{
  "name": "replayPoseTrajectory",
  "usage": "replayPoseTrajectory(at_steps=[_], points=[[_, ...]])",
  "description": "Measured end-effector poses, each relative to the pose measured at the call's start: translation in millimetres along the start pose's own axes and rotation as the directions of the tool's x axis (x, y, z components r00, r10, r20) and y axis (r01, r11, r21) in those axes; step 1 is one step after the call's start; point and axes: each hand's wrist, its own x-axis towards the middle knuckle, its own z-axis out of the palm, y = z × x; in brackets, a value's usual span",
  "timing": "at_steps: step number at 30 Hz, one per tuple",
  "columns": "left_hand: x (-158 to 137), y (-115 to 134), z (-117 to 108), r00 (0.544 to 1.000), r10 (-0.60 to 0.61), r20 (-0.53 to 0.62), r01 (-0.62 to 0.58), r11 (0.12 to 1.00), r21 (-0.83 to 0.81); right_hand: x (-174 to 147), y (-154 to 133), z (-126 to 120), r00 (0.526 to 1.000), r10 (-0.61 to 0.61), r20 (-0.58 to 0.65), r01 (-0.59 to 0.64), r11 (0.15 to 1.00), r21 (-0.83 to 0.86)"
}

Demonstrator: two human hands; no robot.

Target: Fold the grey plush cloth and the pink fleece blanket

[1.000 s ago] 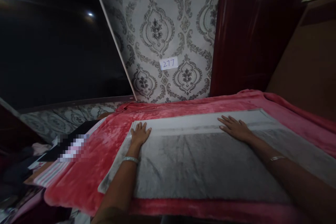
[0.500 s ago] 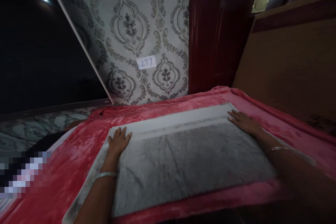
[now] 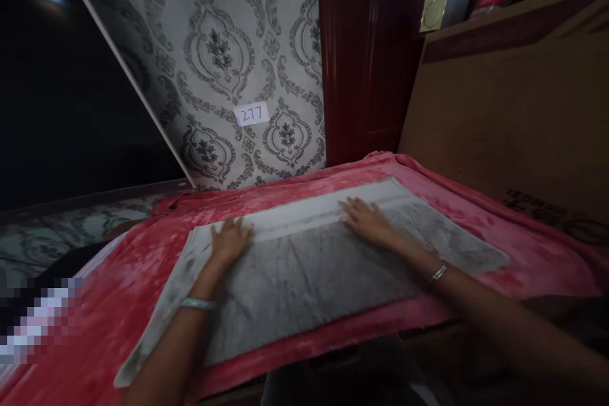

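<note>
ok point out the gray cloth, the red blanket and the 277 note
Gray cloth (image 3: 304,282): head view, on its darker area between the two forearms.
Red blanket (image 3: 128,285): head view, on its bare left side.
277 note (image 3: 252,113): head view, on the middle of its written face.

Patterned wallpaper bearing a "277" label — cardboard box at right.
</note>
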Motion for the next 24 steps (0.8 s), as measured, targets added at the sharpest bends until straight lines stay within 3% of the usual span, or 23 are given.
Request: replayPoseTrajectory(at_steps=[2, 4, 7, 10, 13, 16, 21, 24], points=[[-14, 33, 8, 0.979, 0.196, 0.054, -0.195, 0.981, -0.009, -13, -41, 14, 0.983, -0.184, 0.006, 0.184, 0.983, 0.014], [-33, 60, 19, 0.942, 0.324, 0.088, -0.322, 0.946, -0.031, -26, -69, 29, 0.961, -0.275, 0.028, 0.275, 0.961, 0.033], [-53, 77, 33, 0.934, 0.347, 0.084, -0.344, 0.938, -0.048, -40, -83, 43, 0.952, -0.305, 0.026, 0.303, 0.951, 0.062], [-58, 74, 35, 0.933, 0.350, 0.080, -0.347, 0.937, -0.050, -43, -71, 45, 0.949, -0.316, 0.002, 0.315, 0.945, 0.084], [-60, 64, 28, 0.941, 0.330, 0.078, -0.330, 0.944, -0.018, -47, -39, 42, 0.969, -0.247, 0.007, 0.246, 0.968, 0.053], [-74, 42, 21, 0.968, 0.241, 0.075, -0.245, 0.968, 0.048, -60, 13, 40, 0.996, -0.085, 0.004, 0.085, 0.996, -0.015], [-115, -39, 18, 0.995, 0.007, 0.095, -0.023, 0.986, 0.165, -110, 122, 47, 0.971, 0.229, -0.063, -0.233, 0.970, -0.072], [-139, -92, 18, 0.983, -0.154, 0.103, 0.132, 0.972, 0.194, -143, 169, 54, 0.955, 0.272, -0.121, -0.280, 0.958, -0.060]])
